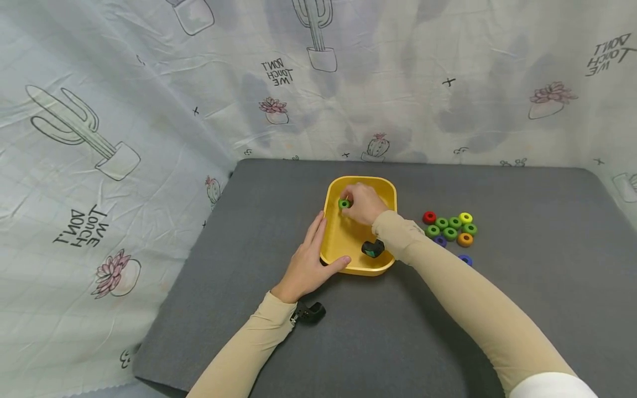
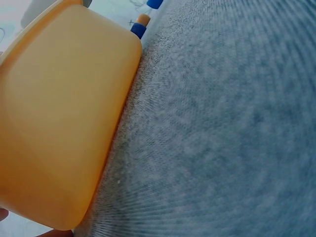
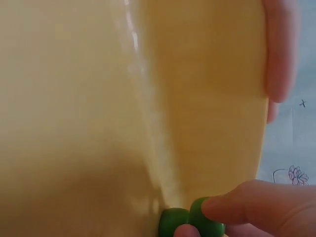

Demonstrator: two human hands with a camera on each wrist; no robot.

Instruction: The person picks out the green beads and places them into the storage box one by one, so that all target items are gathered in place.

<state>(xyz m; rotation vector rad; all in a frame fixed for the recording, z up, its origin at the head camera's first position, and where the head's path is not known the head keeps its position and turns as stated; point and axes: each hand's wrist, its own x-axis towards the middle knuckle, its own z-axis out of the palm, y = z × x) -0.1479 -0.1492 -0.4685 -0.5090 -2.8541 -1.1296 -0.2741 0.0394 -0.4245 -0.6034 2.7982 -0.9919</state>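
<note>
A yellow tray (image 1: 358, 271) stands on the grey table. Over its far left part, my right hand (image 1: 365, 204) pinches a green ring (image 1: 344, 204) between thumb and fingertips. Seen from the right wrist, two rounded green pieces (image 3: 206, 217) sit side by side at the fingertips, close to the tray's wall (image 3: 212, 123). My left hand (image 1: 309, 265) rests against the tray's near left corner, fingers straight along the left side and thumb at the front rim. The left wrist view is mostly filled by the tray's outer side (image 2: 69, 113).
Right of the tray lies a loose group of rings: several green rings (image 1: 450, 234), a red ring (image 1: 429, 218), a yellow ring (image 1: 465, 218), an orange ring (image 1: 465, 240) and blue ones (image 1: 465, 259), partly behind the right sleeve. A patterned curtain (image 1: 318, 127) hangs behind the table.
</note>
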